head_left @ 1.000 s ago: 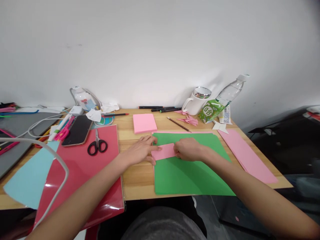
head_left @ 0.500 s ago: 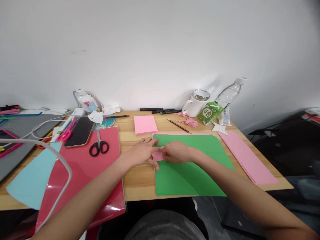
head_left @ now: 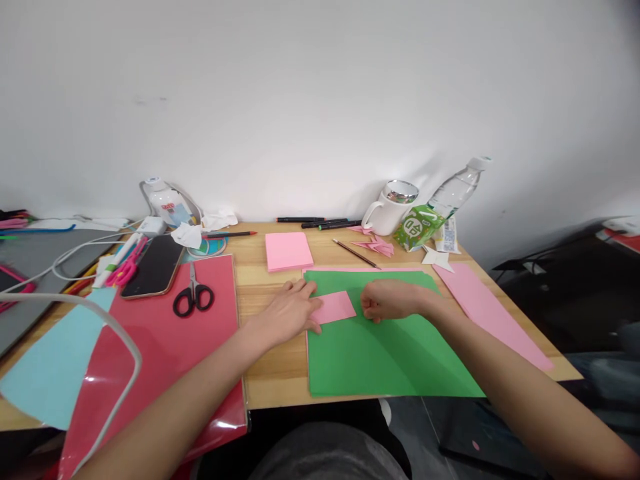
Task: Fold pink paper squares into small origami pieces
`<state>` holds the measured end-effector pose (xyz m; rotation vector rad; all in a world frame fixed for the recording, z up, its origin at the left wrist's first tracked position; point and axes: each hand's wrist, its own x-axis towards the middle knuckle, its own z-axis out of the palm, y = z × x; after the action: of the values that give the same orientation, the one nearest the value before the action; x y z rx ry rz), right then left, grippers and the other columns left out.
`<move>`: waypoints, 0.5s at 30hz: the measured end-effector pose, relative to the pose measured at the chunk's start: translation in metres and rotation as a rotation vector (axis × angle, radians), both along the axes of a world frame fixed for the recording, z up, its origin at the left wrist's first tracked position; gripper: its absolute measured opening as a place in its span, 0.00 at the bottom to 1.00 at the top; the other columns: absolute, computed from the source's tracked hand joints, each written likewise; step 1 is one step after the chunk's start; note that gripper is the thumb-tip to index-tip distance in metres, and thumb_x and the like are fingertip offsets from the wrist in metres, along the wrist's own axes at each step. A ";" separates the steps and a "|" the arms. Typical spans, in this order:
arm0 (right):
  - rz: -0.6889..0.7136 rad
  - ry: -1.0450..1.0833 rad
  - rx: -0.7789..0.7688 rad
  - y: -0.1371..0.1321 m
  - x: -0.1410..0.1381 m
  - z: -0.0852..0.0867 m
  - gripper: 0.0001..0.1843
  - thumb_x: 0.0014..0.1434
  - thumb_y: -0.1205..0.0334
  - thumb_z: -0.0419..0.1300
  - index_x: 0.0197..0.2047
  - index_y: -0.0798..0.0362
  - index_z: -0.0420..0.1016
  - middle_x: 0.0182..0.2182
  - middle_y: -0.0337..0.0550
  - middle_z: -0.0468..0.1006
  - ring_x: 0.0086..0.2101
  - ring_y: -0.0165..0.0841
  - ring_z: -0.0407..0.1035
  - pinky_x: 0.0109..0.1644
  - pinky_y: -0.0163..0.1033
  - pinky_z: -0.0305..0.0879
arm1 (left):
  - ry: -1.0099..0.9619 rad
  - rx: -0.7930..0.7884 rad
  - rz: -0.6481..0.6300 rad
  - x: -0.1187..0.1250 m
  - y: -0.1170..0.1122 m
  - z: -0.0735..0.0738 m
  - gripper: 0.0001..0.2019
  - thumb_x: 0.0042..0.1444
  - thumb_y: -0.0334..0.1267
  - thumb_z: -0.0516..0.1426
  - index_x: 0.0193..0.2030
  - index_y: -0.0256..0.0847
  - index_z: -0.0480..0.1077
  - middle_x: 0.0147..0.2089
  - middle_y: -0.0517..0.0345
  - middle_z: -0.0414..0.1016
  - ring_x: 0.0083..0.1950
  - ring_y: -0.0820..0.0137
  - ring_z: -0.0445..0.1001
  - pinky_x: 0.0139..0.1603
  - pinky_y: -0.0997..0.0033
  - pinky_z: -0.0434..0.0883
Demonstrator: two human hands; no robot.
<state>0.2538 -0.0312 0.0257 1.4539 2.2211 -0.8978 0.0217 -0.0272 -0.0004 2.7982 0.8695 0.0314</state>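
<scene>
A small pink paper rectangle [head_left: 336, 307], looking folded, lies on the green sheets [head_left: 385, 363]. My left hand [head_left: 295, 309] rests over its left end with the fingers apart, pressing it against the sheets. Just off its right end, my right hand [head_left: 390, 299] is curled into a loose fist over the green paper, touching no part of the pink piece. No object shows in the right hand. A stack of square pink paper [head_left: 289, 251] sits behind my left hand.
Black-handled scissors [head_left: 193, 293] and a phone [head_left: 154, 265] lie on the red folder [head_left: 185, 360] at left. Behind the green sheets are a pencil [head_left: 357, 254], folded pink paper [head_left: 377, 246], a white mug [head_left: 393, 208], a green carton [head_left: 418, 225] and a leaning bottle [head_left: 459, 189]. Pink strips [head_left: 493, 313] lie right.
My right hand has slid to the right, off the pink paper, leaving its right part uncovered. The left hand stays on the paper's left end. The view has shifted slightly.
</scene>
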 end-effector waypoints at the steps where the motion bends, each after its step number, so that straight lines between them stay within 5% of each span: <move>1: -0.012 0.063 0.004 0.002 -0.002 0.000 0.10 0.51 0.71 0.54 0.23 0.56 0.75 0.24 0.42 0.79 0.24 0.31 0.70 0.26 0.31 0.56 | 0.001 -0.007 -0.001 0.001 0.000 0.000 0.15 0.54 0.48 0.59 0.42 0.40 0.73 0.45 0.49 0.67 0.47 0.59 0.66 0.45 0.62 0.62; 7: -0.188 0.254 0.074 0.017 -0.021 -0.017 0.08 0.54 0.69 0.53 0.29 0.56 0.73 0.25 0.42 0.79 0.25 0.30 0.72 0.28 0.30 0.61 | 0.015 -0.003 0.002 0.002 -0.001 -0.003 0.13 0.53 0.45 0.61 0.41 0.38 0.72 0.44 0.50 0.66 0.47 0.59 0.65 0.45 0.63 0.63; 15: -0.364 0.333 0.211 0.015 0.012 -0.045 0.09 0.57 0.60 0.53 0.29 0.54 0.69 0.19 0.37 0.76 0.17 0.27 0.68 0.25 0.30 0.60 | 0.004 0.017 0.037 0.005 -0.013 -0.003 0.08 0.58 0.39 0.57 0.39 0.35 0.70 0.41 0.49 0.68 0.45 0.60 0.66 0.45 0.62 0.64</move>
<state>0.2653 -0.0159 -0.0196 1.9785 2.3850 -1.1151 0.0270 -0.0402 -0.0030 2.7992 0.9259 0.0390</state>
